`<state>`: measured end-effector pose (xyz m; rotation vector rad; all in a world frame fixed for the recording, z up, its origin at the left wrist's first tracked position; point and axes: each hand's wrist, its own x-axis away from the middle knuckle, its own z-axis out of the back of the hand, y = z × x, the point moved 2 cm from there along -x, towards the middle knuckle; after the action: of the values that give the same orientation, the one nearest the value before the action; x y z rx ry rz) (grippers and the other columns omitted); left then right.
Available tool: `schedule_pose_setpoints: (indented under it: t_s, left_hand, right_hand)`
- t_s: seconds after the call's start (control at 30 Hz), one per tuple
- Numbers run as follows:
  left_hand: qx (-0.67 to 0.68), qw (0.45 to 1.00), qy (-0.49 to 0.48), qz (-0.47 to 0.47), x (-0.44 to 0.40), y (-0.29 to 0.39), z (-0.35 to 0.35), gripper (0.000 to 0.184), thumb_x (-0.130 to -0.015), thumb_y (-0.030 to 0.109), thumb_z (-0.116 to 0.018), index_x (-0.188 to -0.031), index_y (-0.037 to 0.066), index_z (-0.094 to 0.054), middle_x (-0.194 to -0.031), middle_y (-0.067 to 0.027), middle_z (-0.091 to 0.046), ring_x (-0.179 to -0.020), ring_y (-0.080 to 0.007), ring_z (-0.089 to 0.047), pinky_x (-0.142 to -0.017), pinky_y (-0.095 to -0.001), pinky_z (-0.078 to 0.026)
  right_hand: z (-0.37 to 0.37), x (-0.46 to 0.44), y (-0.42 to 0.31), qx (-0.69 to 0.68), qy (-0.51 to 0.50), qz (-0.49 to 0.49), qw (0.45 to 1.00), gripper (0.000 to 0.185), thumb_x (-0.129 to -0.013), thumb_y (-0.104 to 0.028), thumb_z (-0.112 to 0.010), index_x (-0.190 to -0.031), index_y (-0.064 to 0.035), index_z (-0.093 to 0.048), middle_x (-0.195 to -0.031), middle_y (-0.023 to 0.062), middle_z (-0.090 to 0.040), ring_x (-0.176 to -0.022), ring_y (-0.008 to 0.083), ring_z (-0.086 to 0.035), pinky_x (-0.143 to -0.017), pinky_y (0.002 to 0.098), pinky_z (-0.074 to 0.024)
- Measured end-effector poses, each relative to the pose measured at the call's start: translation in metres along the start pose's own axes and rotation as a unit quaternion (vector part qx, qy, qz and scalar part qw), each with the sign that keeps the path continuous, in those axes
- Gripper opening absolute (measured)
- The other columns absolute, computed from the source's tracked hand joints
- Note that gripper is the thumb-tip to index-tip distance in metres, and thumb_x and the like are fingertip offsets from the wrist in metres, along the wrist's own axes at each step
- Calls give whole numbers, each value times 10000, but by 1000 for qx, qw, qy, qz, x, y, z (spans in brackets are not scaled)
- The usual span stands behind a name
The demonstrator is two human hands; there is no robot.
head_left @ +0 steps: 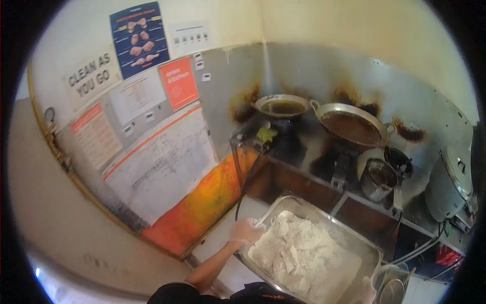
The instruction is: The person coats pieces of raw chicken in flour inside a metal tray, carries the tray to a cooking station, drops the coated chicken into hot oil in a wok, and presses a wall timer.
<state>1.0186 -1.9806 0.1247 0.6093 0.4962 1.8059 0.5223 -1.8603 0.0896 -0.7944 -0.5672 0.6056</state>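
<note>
A rectangular metal tray (372,244) is in front of me, tilted in view. In it lie floured, lumpy pieces (298,243), thickly coated, in a bed of loose white flour (336,276). My left hand (248,231), which looks covered by a thin clear glove, is closed on the tray's left edge. At the tray's lower right edge my right hand (365,292) shows only in part, pale with flour or a glove, and it appears to grip the rim. What the pieces are under the coating cannot be made out.
Two wide pans of oil, a smaller one (282,107) and a larger one (352,125), sit on the stove along the wall. Beside them stand a metal pot (378,180) and a large lidded pot (448,182). A wire strainer (392,293) is at lower right.
</note>
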Motion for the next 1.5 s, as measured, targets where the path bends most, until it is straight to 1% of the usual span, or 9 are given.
schedule_pose_setpoints:
  t_s: [0.5, 0.57, 0.67, 0.97, 1.2, 1.33, 1.37, 1.43, 1.5]
  left_hand:
    - [-162, 970, -161, -88, -535, 146, 21, 442, -752, 417, -689, -974, 38, -737, -989, -196, -712, -926, -350, -691, -823, -445, -528]
    - [-185, 964, -49, -183, -626, 122, -29, 430, -752, 437, -705, -956, 61, -747, -993, -196, -714, -926, -346, -693, -824, -434, -532]
    - [-194, 958, -100, -187, -677, 150, -26, 459, -760, 478, -718, -1014, 95, -734, -1030, -187, -689, -980, -337, -672, -836, -457, -536]
    - [-198, 929, -48, -309, -783, 194, -86, 336, -856, 349, -683, -1115, 138, -658, -1092, -132, -664, -1051, -338, -641, -862, -445, -535]
    - [-13, 892, 80, -445, -762, 157, -127, 332, -883, 266, -625, -1158, 82, -638, -1057, -178, -651, -1019, -386, -622, -870, -479, -509]
    - [-116, 925, -162, -322, -693, 154, -117, 357, -862, 301, -635, -1103, 39, -665, -1072, -227, -650, -1009, -388, -624, -870, -494, -498]
    - [-214, 894, -282, -273, -688, 146, -129, 378, -853, 316, -641, -1094, 26, -671, -1093, -240, -649, -1011, -383, -626, -871, -489, -500]
    - [-198, 911, -252, -260, -683, 133, -151, 377, -855, 302, -629, -1107, 25, -670, -1082, -242, -658, -1007, -383, -634, -876, -479, -504]
    - [-189, 923, -221, -251, -673, 124, -154, 376, -857, 289, -618, -1120, 25, -668, -1071, -243, -667, -1003, -383, -642, -881, -470, -508]
  right_hand:
    - [-318, -90, -122, 153, 29, 75, 985, 202, -804, -261, -681, -918, -96, -708, -866, 53, -699, -798, 215, -646, -764, 368, -506]
    - [-341, -57, -168, -21, 39, -91, 995, 240, -824, -258, -680, -995, -90, -673, -912, 45, -671, -846, 192, -622, -766, 357, -503]
    - [-401, -34, -255, -277, 35, -299, 912, 274, -865, -267, -683, -1028, -48, -651, -908, 38, -628, -861, 145, -580, -751, 318, -487]
    - [-452, -25, -353, -63, -182, -262, 946, 489, -838, -375, -718, -1072, 54, -684, -875, 98, -698, -801, 186, -626, -740, 334, -501]
    - [-436, -85, -405, 109, -194, -91, 971, 377, -884, -345, -665, -1115, -49, -692, -946, 162, -725, -892, 255, -698, -802, 382, -538]
    - [-518, -191, -374, 132, -142, 208, 959, 197, -911, -197, -630, -1009, -37, -690, -797, 118, -700, -667, 164, -634, -605, 331, -498]
    - [-547, -217, -370, 198, -148, 257, 934, 188, -913, -188, -619, -992, -31, -686, -792, 124, -697, -637, 169, -627, -569, 336, -488]
    - [-612, -253, -349, 362, -115, 395, 836, 176, -917, -171, -597, -958, -20, -677, -783, 136, -690, -576, 178, -613, -497, 348, -466]
    - [-648, -265, -318, 509, 56, 571, 642, 172, -920, -154, -575, -924, -9, -667, -773, 147, -683, -516, 187, -600, -425, 359, -445]
